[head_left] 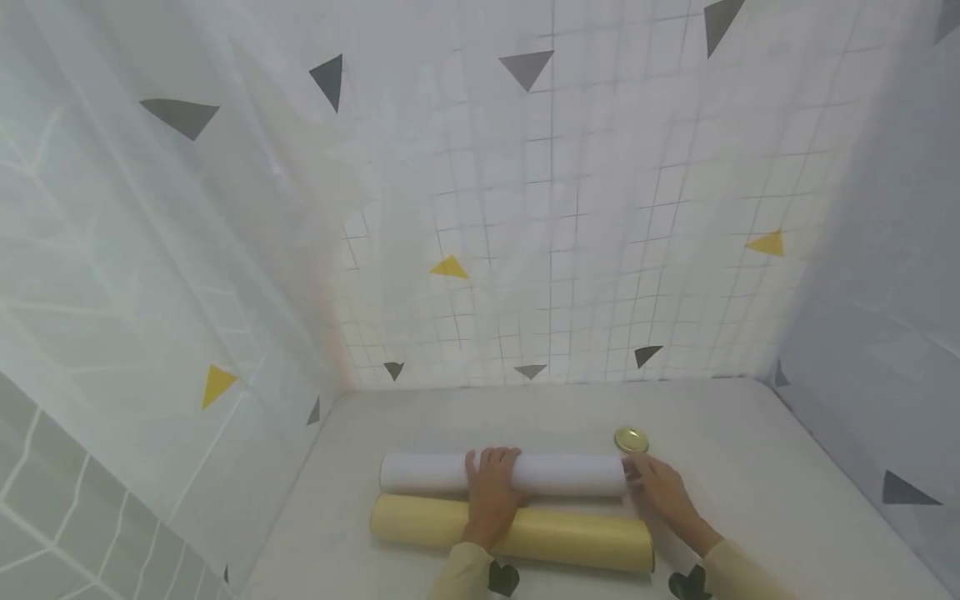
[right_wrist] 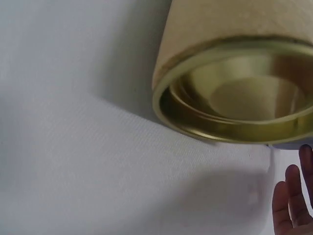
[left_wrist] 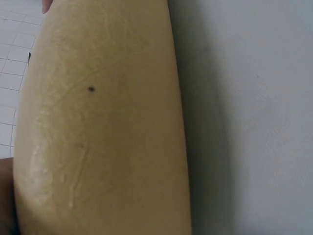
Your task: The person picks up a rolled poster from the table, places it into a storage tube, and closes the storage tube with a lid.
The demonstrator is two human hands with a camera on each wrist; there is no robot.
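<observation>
A white paper roll (head_left: 570,474) lies crosswise on the table in the head view. My left hand (head_left: 493,492) reaches over the cardboard tube and holds the roll near its middle, fingers bent over the top. At the roll's right end is my right hand (head_left: 663,492), its fingertips touching the rim. The right wrist view shows several of its fingers (right_wrist: 295,200) fairly straight and spread. Nearer to me lies the tan cardboard tube (head_left: 573,536), parallel to the roll. Its right end has a recessed gold metal bottom (right_wrist: 254,98). The left wrist view is mostly filled by the tube's side (left_wrist: 107,122).
A round gold metal lid (head_left: 632,440) lies on the white table (head_left: 450,408) just behind the right hand. White curtain-like walls (head_left: 510,208) with a grid and grey and yellow triangles stand around the table. Dark heart shapes (head_left: 504,578) show at the near edge.
</observation>
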